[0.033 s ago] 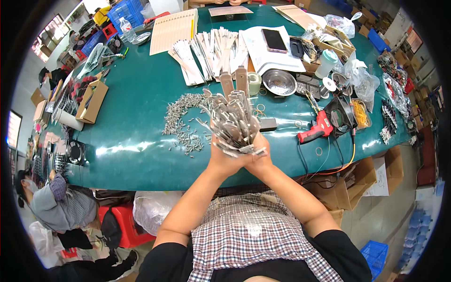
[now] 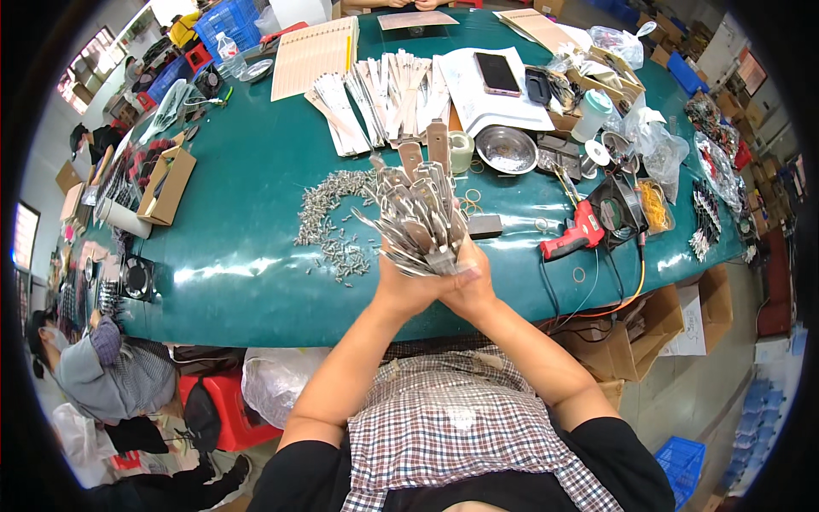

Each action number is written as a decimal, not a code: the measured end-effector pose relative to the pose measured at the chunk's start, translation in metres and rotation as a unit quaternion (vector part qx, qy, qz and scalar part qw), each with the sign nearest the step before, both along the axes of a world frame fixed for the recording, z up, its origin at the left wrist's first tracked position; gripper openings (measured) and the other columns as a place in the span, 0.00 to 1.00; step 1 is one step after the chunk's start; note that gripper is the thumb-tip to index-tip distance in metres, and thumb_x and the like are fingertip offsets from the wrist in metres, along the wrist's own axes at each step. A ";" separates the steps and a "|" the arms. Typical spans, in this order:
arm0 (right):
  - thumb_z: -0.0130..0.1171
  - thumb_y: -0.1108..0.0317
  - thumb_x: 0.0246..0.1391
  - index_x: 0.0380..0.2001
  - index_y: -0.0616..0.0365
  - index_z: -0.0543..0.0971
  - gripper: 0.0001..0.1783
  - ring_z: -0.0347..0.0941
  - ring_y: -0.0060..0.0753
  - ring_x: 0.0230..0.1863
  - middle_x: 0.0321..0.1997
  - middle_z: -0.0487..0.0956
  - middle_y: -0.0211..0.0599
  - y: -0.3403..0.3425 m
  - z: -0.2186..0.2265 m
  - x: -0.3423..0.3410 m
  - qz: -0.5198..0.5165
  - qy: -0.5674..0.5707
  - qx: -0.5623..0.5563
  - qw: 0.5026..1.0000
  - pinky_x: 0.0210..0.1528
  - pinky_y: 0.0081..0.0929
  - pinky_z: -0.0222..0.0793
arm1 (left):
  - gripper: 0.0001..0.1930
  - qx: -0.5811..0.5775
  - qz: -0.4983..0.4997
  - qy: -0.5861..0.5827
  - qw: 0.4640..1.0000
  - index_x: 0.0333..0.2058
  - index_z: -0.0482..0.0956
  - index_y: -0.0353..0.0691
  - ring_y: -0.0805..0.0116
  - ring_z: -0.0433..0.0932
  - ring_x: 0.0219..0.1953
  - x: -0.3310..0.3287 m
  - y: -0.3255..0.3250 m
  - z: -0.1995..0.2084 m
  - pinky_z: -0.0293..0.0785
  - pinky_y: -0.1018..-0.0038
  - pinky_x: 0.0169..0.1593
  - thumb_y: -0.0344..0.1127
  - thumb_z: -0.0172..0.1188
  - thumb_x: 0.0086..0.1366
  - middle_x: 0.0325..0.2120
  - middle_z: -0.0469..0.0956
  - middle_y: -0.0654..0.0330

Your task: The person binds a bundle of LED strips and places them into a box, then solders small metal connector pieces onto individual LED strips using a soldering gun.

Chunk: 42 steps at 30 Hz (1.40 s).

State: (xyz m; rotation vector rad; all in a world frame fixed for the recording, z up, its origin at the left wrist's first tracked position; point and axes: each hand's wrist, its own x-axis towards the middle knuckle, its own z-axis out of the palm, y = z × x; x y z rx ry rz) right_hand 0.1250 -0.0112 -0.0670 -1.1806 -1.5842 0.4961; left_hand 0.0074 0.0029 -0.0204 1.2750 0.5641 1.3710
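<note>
A thick bundle of flat metal strips (image 2: 418, 213), silvery with a few brownish ends, stands up between my two hands over the near part of the table. My left hand (image 2: 403, 286) is closed round its lower left side. From the right, my right hand (image 2: 471, 280) wraps the same bundle, its thumb across the near side. The hands meet at the wrists, and the strips hide most of the fingers. Just left of the bundle lies a scattered heap of small metal pieces (image 2: 328, 213). A dark block (image 2: 485, 226) rests right of it.
Paper-like strips (image 2: 401, 94) lie in stacks beyond the bundle. A metal bowl (image 2: 507, 150), a tape roll (image 2: 461, 152), a phone (image 2: 497, 73) and a red-handled soldering gun (image 2: 573, 235) with trailing cables sit to the right. An open cardboard box (image 2: 171, 183) stands left.
The bundle has turned slightly in my hands, and its strips sit closer together on the right side. Both hands keep their hold.
</note>
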 end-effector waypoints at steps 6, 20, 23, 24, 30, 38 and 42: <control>0.73 0.69 0.33 0.57 0.64 0.65 0.44 0.77 0.55 0.49 0.48 0.78 0.49 0.001 0.002 0.009 0.066 -0.023 0.020 0.997 0.51 0.38 0.73 | 0.29 -0.035 -0.026 0.064 0.997 0.56 0.70 0.36 0.69 0.75 0.53 -0.008 0.000 0.006 0.71 0.68 0.59 0.25 0.70 0.55 0.50 0.76 0.58; 0.76 0.57 0.33 0.46 0.65 0.69 0.39 0.80 0.53 0.31 0.34 0.80 0.49 0.003 -0.004 -0.001 -0.005 -0.103 0.013 0.995 0.34 0.40 0.77 | 0.30 -0.032 -0.040 0.023 0.998 0.51 0.75 0.32 0.67 0.80 0.46 -0.010 0.007 0.025 0.79 0.69 0.50 0.27 0.76 0.47 0.47 0.80 0.54; 0.79 0.52 0.29 0.53 0.66 0.67 0.49 0.81 0.49 0.33 0.37 0.81 0.47 0.001 0.007 -0.002 0.005 -0.142 0.092 0.986 0.33 0.38 0.77 | 0.24 -0.076 -0.016 0.018 0.997 0.46 0.76 0.32 0.69 0.81 0.41 -0.015 0.008 0.030 0.80 0.70 0.48 0.23 0.73 0.48 0.40 0.81 0.56; 0.79 0.52 0.29 0.53 0.66 0.67 0.49 0.81 0.49 0.33 0.37 0.81 0.47 0.001 0.012 -0.001 0.004 -0.131 0.094 0.987 0.33 0.38 0.77 | 0.23 -0.087 -0.011 -0.004 0.996 0.45 0.77 0.32 0.69 0.82 0.41 -0.016 0.009 0.031 0.80 0.71 0.47 0.23 0.72 0.48 0.38 0.81 0.56; 0.79 0.53 0.30 0.51 0.63 0.66 0.47 0.79 0.56 0.37 0.37 0.80 0.49 0.001 0.036 -0.003 0.097 -0.022 0.017 0.995 0.37 0.42 0.76 | 0.18 -0.093 0.007 -0.043 0.995 0.41 0.77 0.33 0.70 0.81 0.37 -0.023 0.018 0.036 0.79 0.72 0.46 0.23 0.69 0.50 0.35 0.80 0.59; 0.76 0.59 0.35 0.47 0.63 0.67 0.39 0.79 0.57 0.34 0.35 0.80 0.53 -0.008 0.057 -0.008 0.058 -0.140 -0.111 0.982 0.35 0.45 0.76 | 0.42 -0.150 -0.080 -0.088 0.982 0.61 0.61 0.34 0.57 0.76 0.53 -0.038 0.022 0.037 0.71 0.61 0.59 0.29 0.70 0.47 0.48 0.77 0.49; 0.77 0.59 0.34 0.44 0.63 0.66 0.38 0.79 0.57 0.33 0.33 0.79 0.51 -0.006 0.061 -0.011 0.040 -0.158 -0.071 0.984 0.33 0.44 0.75 | 0.38 0.032 0.012 0.013 0.999 0.59 0.68 0.38 0.46 0.64 0.65 -0.039 0.030 0.036 0.59 0.53 0.68 0.36 0.71 0.47 0.57 0.72 0.48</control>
